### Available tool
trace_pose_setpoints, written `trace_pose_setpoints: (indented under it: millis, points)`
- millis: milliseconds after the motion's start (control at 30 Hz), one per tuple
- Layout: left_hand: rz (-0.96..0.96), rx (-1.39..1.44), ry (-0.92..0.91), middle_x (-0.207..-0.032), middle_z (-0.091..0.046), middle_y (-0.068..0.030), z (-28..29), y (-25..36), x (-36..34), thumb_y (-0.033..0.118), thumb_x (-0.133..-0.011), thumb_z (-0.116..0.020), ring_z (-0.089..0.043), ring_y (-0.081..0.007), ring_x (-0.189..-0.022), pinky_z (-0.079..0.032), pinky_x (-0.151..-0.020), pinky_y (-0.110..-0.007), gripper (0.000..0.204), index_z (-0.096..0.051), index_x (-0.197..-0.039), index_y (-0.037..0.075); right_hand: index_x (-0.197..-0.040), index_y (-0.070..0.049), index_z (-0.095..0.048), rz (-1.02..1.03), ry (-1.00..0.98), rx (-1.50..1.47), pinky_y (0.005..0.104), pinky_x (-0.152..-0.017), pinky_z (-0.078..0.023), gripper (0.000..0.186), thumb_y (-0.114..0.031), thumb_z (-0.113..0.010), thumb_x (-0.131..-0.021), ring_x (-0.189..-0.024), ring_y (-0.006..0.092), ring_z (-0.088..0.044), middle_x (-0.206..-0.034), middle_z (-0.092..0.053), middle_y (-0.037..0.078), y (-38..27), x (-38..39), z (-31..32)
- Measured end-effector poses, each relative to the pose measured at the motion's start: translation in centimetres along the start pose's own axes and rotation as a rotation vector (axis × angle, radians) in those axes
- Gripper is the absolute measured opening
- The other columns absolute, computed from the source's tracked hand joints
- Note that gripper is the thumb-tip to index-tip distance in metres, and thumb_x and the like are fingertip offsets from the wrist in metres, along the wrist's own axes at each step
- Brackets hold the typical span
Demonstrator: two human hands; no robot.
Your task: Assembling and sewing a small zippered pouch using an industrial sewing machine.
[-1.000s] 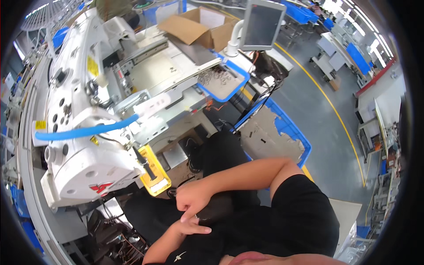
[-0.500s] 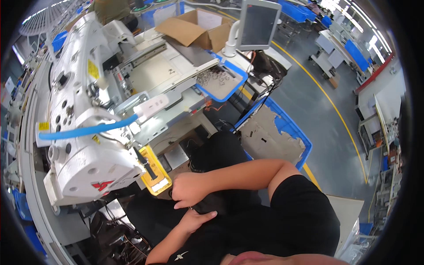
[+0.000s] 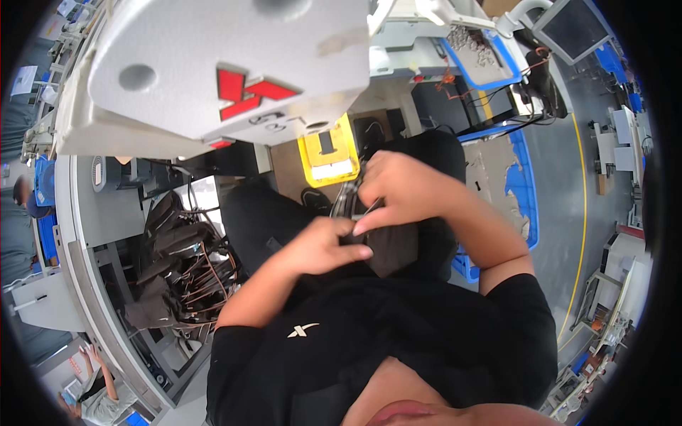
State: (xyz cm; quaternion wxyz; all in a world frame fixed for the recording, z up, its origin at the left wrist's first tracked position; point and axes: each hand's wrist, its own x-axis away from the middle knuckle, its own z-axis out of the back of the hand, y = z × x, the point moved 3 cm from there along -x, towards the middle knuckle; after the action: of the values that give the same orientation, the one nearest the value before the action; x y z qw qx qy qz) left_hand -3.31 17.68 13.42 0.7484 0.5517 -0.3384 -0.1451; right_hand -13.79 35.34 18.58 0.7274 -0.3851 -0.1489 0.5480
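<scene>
Close together over my lap, both hands are closed around a dark piece that looks like fabric or strap [image 3: 392, 248]. My left hand [image 3: 320, 245] grips its near left side, with the thumb stretched along it. My right hand [image 3: 398, 188] pinches it from the right, fingers curled over. Narrow dark strips with a slight sheen [image 3: 344, 199] stick out beyond the fingers, toward a yellow tray [image 3: 307, 157]. My fingers hide most of the piece, so its exact kind does not show. Above the tray looms the white head of an industrial sewing machine [image 3: 170, 78].
A heap of dark pieces with brown cords [image 3: 177, 263] lies at my left. On the right stands a blue crate [image 3: 529, 192] lined with torn cardboard. Farther back are a blue tray [image 3: 513, 77] with small metal parts and a monitor [image 3: 574, 30]. Another person [image 3: 106, 405] is at far left.
The view has swung down and left, so the machine head looms nearer. My hands have risen in the picture, and the dark piece shows more plainly between them.
</scene>
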Motion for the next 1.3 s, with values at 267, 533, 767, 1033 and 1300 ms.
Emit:
trace_pose_setpoints:
  millis: [267, 533, 767, 1033, 1300]
  points:
    - [-0.070, 0.225, 0.497, -0.082, -0.068, 0.0008, 8.0, 3.0, 2.1, 0.010, -0.066, -0.095, -0.060, -0.0055, -0.075, -0.048, -0.068, -0.023, 0.039, -0.063, -0.087, 0.005, -0.070, -0.002, -0.055, -0.384, 0.267, -0.322, 0.0326, -0.060, -0.039, 0.040, -0.025, -0.086, -0.080, -0.066, 0.0145, -0.049, -0.065, -0.051, 0.005, 1.2, -0.2, 1.9]
    - [-0.190, 0.271, 0.493, -0.086, -0.069, 0.0013, 8.5, 2.2, 0.3, 0.014, -0.065, -0.096, -0.059, -0.0047, -0.077, -0.048, -0.070, -0.023, 0.042, -0.063, -0.090, 0.005, -0.075, -0.001, -0.062, -0.420, 0.309, -0.574, 0.0283, -0.061, -0.038, 0.035, -0.028, -0.082, -0.084, -0.068, 0.0060, -0.043, -0.068, -0.050, -0.002, 3.3, 0.0, 0.3]
    - [-0.240, 0.290, 0.481, -0.094, -0.069, 0.0001, 8.5, 1.5, 0.0, 0.012, -0.074, -0.090, -0.058, -0.0051, -0.085, -0.048, -0.077, -0.023, 0.034, -0.064, -0.094, 0.003, -0.074, -0.003, -0.061, -0.440, 0.308, -0.605, 0.0284, -0.060, -0.037, 0.033, -0.025, -0.085, -0.081, -0.067, 0.0062, -0.042, -0.066, -0.049, -0.002, 3.0, -0.3, 0.6]
    - [-0.357, 0.574, 0.787, -0.108, -0.071, -0.0086, 10.5, -1.6, -2.0, 0.006, -0.095, -0.063, -0.065, -0.0178, -0.101, -0.049, -0.093, -0.031, 0.021, -0.068, -0.113, -0.003, -0.071, -0.007, -0.049, -0.397, 0.369, -0.525, 0.0268, -0.061, -0.034, 0.031, -0.015, -0.075, -0.085, -0.068, 0.0042, -0.039, -0.067, -0.043, -0.006, 4.7, -2.2, 2.3]
    - [-0.337, -0.018, 1.011, -0.100, -0.074, -0.0138, 12.3, -1.1, -3.0, 0.002, -0.095, -0.056, -0.068, -0.0249, -0.092, -0.052, -0.084, -0.038, 0.019, -0.071, -0.104, -0.007, -0.067, -0.009, -0.047, -0.469, 0.429, -0.611, 0.0259, -0.057, -0.031, 0.033, -0.014, -0.068, -0.093, -0.064, 0.0017, -0.037, -0.064, -0.043, -0.009, 6.9, -3.2, 2.4]
